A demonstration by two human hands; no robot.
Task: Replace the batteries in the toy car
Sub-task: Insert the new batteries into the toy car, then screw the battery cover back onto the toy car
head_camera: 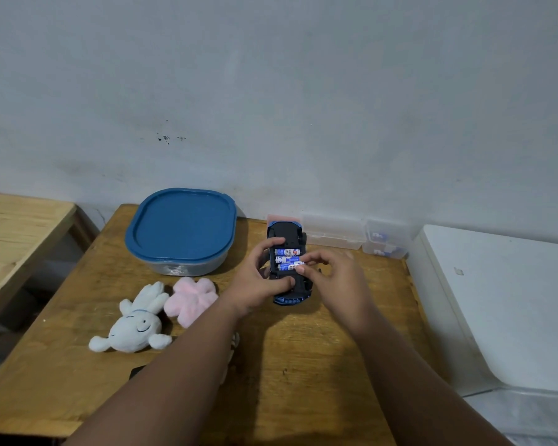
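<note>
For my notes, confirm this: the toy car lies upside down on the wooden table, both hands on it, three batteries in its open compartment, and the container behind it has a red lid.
Not quite: the lid of the container is blue, not red, as the head view shows. The rest holds: the toy car lies upside down on the wooden table, left hand and right hand on it, three batteries in its open compartment.

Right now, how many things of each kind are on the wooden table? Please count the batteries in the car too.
Toy car: 1
Batteries visible in the car: 3
Plush toys: 2
Container with blue lid: 1
Clear plastic boxes: 2
Total: 9
</note>
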